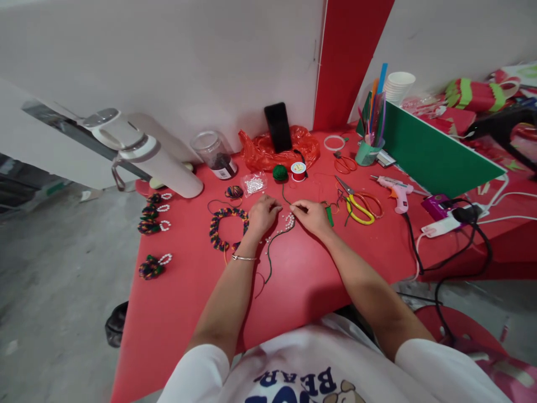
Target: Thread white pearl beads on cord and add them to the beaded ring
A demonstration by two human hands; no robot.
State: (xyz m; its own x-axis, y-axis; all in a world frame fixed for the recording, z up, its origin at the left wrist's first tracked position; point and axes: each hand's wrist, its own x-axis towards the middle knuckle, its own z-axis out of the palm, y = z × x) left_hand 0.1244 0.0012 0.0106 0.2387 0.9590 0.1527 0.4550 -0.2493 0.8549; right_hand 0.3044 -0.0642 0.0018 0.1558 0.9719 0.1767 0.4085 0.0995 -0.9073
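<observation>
My right hand pinches a dark green yarn between thumb and fingertips. The yarn comes down from a green ball, and a length of it trails over the table below my hands. My left hand is closed just to the left, thumb and fingertips together; whatever they hold is too small to make out. Loose white pearl beads lie between the hands. A multicoloured knitted ring lies left of my left hand, partly behind it.
Yellow-handled scissors and a pink glue gun lie right. Behind are a bead bag, a red thread spool, a jar and a phone. A tumbler and knitted loops with pearls stand left.
</observation>
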